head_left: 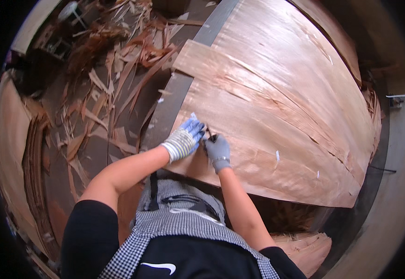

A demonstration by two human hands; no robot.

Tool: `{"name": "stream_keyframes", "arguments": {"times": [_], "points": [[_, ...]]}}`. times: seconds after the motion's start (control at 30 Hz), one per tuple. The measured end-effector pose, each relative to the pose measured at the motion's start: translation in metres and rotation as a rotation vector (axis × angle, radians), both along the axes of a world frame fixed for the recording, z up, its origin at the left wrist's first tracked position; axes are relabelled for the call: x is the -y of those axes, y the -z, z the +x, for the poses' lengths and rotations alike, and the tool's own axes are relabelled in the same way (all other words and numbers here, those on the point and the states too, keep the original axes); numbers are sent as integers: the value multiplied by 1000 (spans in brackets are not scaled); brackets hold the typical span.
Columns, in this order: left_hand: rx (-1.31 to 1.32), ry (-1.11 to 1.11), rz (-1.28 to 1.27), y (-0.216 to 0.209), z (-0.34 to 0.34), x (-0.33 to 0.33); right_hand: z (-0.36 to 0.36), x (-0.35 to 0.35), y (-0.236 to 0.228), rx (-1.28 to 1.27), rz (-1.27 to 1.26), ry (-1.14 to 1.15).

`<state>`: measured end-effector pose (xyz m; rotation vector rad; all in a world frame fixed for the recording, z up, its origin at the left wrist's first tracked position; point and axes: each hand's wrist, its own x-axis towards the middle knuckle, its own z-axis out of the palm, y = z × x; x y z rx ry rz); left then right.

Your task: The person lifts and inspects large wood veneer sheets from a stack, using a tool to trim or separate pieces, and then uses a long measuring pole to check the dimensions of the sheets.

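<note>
A broad sheet of reddish-brown wood veneer lies across a dark table in front of me. Near its left edge my left hand, in a striped glove with blue fingers, rests on the sheet with its fingers stretched out. Close beside it on the right, my right hand in a grey glove is closed around a slim dark tool, perhaps a knife; its exact kind is hard to make out. A small white strip shows by the left fingertips. Another white strip sits on the veneer further right.
Torn veneer scraps litter the floor on the left. A stack of veneer sheets stands at the far left. Long splits run across the sheet. The table's grey edge shows at its left, and a pale board lies at the far right.
</note>
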<state>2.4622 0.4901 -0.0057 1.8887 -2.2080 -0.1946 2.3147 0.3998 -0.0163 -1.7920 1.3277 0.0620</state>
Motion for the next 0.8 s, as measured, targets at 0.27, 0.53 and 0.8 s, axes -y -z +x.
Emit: {"name": "stream_keyframes", "arguments": {"times": [0.27,0.53,0.8], "points": [[42,-427,279,-24,111,124,-78,36,-46,271,-66,281],[-879,-1035,-279,51,181,150,-174,-35,-75,200,48,531],[-1326,228,104,-190,-125,149,-188,1,-192,639,-615,194]]}}
